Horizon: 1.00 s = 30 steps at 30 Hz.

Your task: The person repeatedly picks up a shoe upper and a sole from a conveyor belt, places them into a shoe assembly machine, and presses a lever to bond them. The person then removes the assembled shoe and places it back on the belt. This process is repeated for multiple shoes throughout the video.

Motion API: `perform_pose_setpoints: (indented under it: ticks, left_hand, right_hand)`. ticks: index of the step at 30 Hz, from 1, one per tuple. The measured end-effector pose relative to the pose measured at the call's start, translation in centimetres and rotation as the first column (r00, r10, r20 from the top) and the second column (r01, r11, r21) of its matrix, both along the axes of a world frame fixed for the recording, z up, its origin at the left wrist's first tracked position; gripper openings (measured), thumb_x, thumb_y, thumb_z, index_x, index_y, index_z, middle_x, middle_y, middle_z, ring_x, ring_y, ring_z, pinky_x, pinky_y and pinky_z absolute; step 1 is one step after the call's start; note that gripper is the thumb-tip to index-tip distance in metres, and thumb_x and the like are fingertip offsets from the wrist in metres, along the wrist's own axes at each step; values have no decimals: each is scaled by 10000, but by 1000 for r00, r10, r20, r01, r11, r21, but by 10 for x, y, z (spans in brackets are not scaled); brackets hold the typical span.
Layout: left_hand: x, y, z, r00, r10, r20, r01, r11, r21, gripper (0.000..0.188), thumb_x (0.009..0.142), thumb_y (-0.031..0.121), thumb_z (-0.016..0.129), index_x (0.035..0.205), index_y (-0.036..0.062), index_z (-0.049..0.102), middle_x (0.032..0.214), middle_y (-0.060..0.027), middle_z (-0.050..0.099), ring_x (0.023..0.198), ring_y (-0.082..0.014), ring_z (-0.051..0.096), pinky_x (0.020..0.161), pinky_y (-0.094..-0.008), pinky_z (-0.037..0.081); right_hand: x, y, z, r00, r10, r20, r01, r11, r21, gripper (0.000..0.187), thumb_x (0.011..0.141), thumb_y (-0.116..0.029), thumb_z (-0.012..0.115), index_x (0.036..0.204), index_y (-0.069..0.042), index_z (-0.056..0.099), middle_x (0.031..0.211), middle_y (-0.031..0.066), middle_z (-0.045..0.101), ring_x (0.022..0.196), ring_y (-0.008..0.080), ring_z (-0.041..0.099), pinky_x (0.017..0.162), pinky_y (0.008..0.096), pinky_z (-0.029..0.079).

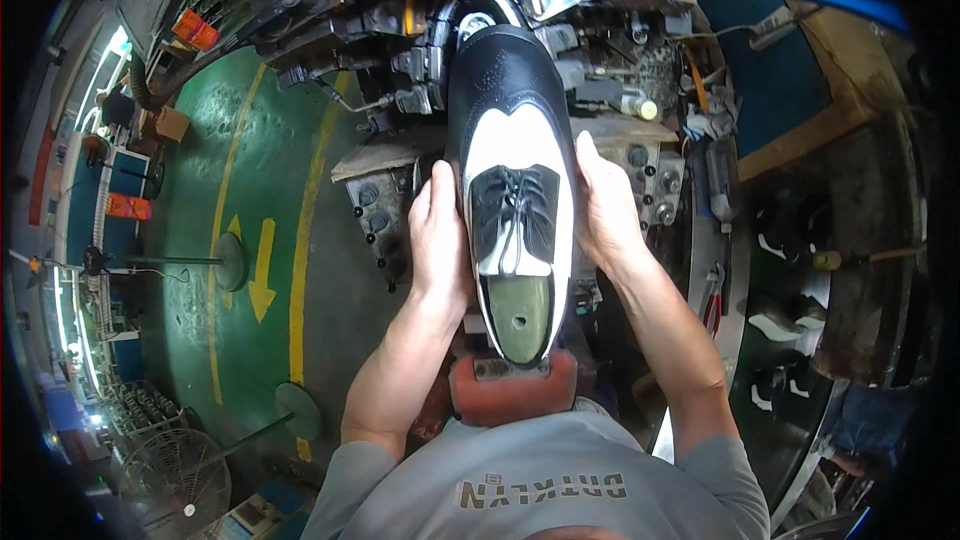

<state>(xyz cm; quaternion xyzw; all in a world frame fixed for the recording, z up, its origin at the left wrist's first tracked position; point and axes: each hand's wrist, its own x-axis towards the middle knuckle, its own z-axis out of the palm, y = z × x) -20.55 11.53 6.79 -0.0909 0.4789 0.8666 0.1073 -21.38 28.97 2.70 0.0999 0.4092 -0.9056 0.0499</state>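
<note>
Left hand at nine o'clock, right hand at three, fingers nearly straight, cradle a black-and-white shoe; uneven pressure could skew it.

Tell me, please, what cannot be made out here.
- Shoe, sole: head view, hidden under its upper.
- Left grip and right grip, full finger placement: head view, hidden by shoe, hands.
- Machine: head view, top cut off by frame edge.
- Shoes at right: head view, too dark.
</note>
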Motion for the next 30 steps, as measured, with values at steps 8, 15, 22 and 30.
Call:
perform_pose_setpoints:
  ticks: [8,15,22,30]
  left_hand:
    - [-73,4,-29,979,201,-1,-201,977,71,362,1060,311,412,1068,0,595,954,-53,656,801,-114,619,720,-276,539]
    - [-88,4,-32,972,237,-1,-236,969,79,367,1054,323,429,1061,-2,599,945,-54,654,782,-116,617,705,-274,538]
    - [-87,-1,-26,980,198,33,-201,975,95,362,1052,328,429,1070,8,597,949,-56,653,789,-123,623,699,-282,546]
    - [-89,1,-29,972,202,121,-218,967,130,348,1049,313,440,1091,5,596,1000,-80,663,864,-156,641,780,-314,549]
  right_hand:
    - [-57,-21,3,991,-130,-27,124,980,-157,250,1027,-216,497,1041,5,613,977,83,680,854,137,646,774,294,540]
    - [-70,-34,0,977,-211,14,210,964,-163,218,1026,-211,502,995,-10,581,950,86,667,810,139,643,758,289,544]
    - [-67,-37,10,979,-204,29,206,967,-150,220,1032,-213,488,1019,-8,568,957,95,659,825,149,645,761,295,551]
    - [-74,-34,-5,988,-88,128,129,926,-356,278,1027,-239,490,1088,15,586,1019,130,671,885,221,666,794,360,565]
